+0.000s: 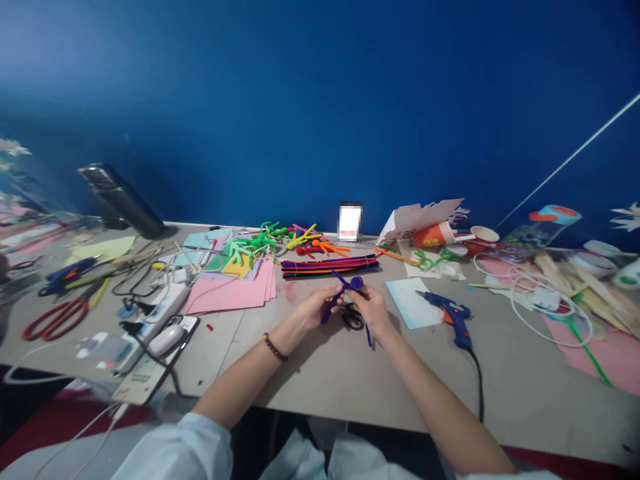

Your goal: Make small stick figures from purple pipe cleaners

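Note:
Between my hands, above the table, is a purple pipe cleaner figure point(356, 283) with a coiled round end at the top and loose strands hanging down. My left hand point(323, 305) pinches one purple strand on the left. Closed on the figure just under its coil is my right hand point(369, 305). Small black-handled scissors point(353, 320) lie on the table behind and below the hands, their blades partly hidden. Just beyond the hands rests a bundle of coloured pipe cleaners point(330, 267).
A blue glue gun point(453, 313) lies right, beside a light blue card point(414, 303). Pink paper sheets point(230, 293) are at left, near a power strip point(155, 323) and red-handled scissors point(56, 320). Finished-looking green pipe cleaner shapes point(257, 241) and a lit phone point(349, 222) stand along the wall.

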{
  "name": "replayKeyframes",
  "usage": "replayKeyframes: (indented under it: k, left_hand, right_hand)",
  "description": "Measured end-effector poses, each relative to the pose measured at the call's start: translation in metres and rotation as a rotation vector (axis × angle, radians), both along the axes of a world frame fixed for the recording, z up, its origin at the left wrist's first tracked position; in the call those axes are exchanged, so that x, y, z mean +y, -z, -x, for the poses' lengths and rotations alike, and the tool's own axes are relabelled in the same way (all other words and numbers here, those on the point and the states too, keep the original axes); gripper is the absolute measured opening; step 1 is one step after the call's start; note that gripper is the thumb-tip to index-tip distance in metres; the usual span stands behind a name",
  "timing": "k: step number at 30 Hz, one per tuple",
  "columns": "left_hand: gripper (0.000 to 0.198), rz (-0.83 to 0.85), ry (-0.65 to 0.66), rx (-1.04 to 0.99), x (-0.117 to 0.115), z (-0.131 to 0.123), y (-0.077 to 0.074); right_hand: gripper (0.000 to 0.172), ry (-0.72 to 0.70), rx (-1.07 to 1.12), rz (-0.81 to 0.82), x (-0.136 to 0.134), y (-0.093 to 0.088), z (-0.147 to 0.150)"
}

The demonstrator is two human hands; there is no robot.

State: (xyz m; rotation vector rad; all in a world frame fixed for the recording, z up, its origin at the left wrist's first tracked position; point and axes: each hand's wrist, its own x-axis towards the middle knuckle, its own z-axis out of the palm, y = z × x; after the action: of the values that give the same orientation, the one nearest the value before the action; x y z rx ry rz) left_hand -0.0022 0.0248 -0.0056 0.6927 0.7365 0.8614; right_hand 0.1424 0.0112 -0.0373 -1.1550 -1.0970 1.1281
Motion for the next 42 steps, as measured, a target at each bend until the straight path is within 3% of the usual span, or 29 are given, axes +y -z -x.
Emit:
replayKeyframes:
  k: [6,16,28,33,38,42]
  left_hand:
    - [0.028,-0.114,-0.095,0.024,-0.002,-0.004,-0.001]
    - [0.032,-0.201,-0.095,0.015,0.000,-0.001,-0.002]
    - [0.031,-0.206,-0.119,-0.002,0.001,-0.001,-0.002]
    - [0.036,-0.135,-0.147,-0.038,0.003,-0.002,0.002]
    - [0.035,-0.071,-0.147,-0.038,0.005,-0.001,0.005]
    - [0.031,-0.171,-0.180,0.063,0.003,-0.002,0.005]
  right_hand:
    - [0.039,-0.082,0.200,0.145,0.000,-0.007,0.006]
    - [0.044,-0.137,0.183,0.192,0.000,-0.013,0.005]
    - [0.041,-0.092,0.160,0.184,0.000,-0.017,0.004]
    - [0.046,-0.117,0.185,0.175,-0.001,-0.020,0.005]
    - [0.043,-0.092,0.114,0.144,0.000,-0.012,0.003]
    - [0.036,-0.069,-0.008,0.090,0.000,-0.007,0.001]
